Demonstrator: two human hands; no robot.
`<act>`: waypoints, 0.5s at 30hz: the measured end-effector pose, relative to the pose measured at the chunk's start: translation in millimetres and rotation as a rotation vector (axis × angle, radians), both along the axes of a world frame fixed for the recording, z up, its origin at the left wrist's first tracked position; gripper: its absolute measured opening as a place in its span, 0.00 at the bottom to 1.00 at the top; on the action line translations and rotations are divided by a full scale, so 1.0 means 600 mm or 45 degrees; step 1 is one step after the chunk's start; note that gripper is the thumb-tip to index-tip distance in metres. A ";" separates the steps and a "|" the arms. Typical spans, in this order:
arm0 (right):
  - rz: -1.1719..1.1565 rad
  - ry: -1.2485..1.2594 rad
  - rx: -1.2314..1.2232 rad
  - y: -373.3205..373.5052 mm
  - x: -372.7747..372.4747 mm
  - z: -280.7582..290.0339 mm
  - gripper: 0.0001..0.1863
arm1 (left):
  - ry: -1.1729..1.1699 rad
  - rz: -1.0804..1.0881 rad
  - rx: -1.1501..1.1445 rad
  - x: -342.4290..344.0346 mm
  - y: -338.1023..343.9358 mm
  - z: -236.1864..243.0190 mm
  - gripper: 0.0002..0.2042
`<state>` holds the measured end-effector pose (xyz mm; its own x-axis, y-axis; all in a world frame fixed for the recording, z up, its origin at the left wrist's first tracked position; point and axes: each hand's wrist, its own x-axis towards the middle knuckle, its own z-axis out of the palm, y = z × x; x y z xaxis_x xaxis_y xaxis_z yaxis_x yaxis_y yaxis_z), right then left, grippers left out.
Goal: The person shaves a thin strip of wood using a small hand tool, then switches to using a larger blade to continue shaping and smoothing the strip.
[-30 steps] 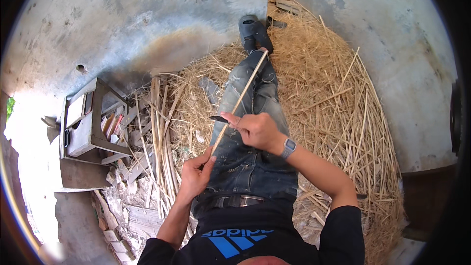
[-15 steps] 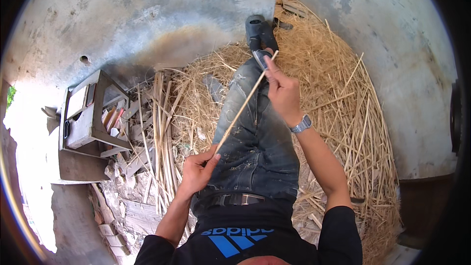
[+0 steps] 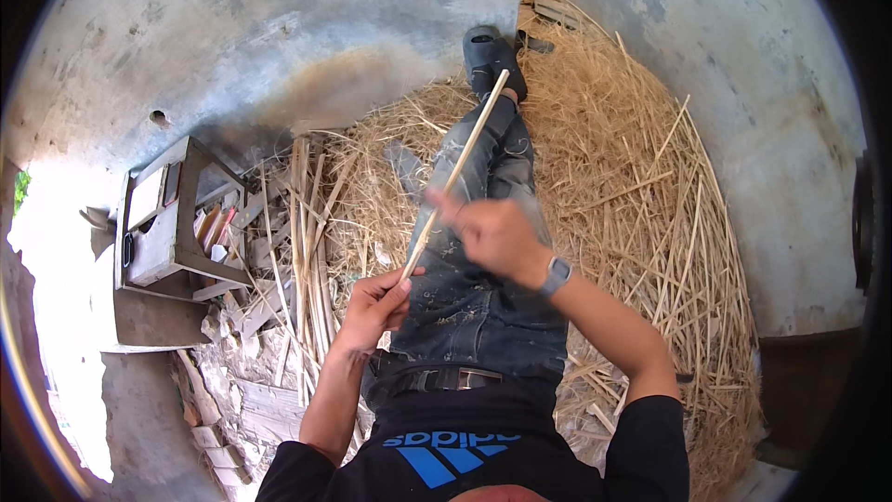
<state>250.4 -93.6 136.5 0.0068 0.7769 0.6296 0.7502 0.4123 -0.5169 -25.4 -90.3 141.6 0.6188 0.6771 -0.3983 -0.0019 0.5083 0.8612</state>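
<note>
My left hand [image 3: 381,307] pinches the near end of a long, pale split cane strip [image 3: 469,147], which slants up over my jeans-covered legs [image 3: 474,316], its far end by my dark shoes [image 3: 480,54]. Near the middle of the strip is my right hand [image 3: 488,228], its fingers curled and the index and thumb blurred by motion. Whatever it holds is too smeared or hidden to make out.
Straw and cane strips [image 3: 641,242] cover the floor around my legs. A battered box-like stand [image 3: 158,242] with debris is on the left, beside longer loose strips [image 3: 311,251]. Concrete walls [image 3: 260,28] enclose the back and right; bright daylight enters at the left.
My right hand, seen with a dark blade one second ago, travelled up to the strip's far end, then came back down toward me. The strip's far end now reaches higher in the view.
</note>
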 end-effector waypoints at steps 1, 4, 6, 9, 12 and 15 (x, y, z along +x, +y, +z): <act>0.130 -0.020 -0.167 -0.023 -0.025 -0.003 0.25 | -0.058 -0.007 -0.036 -0.004 0.003 -0.011 0.17; 0.121 0.203 -0.214 -0.028 -0.023 0.022 0.23 | -0.161 -0.001 -0.107 -0.012 0.000 -0.021 0.16; -0.037 0.438 -0.096 -0.024 -0.003 0.043 0.23 | -0.210 -0.001 -0.145 -0.015 -0.006 -0.020 0.16; -0.185 1.078 -0.016 -0.015 0.015 0.058 0.19 | -0.301 -0.027 -0.156 -0.017 0.001 -0.016 0.19; -0.094 0.978 -0.145 -0.012 0.010 0.055 0.18 | -0.299 -0.046 -0.161 -0.016 0.001 -0.013 0.18; -0.029 0.827 -0.223 -0.014 -0.014 0.061 0.20 | -0.301 -0.030 -0.169 -0.012 -0.004 -0.009 0.17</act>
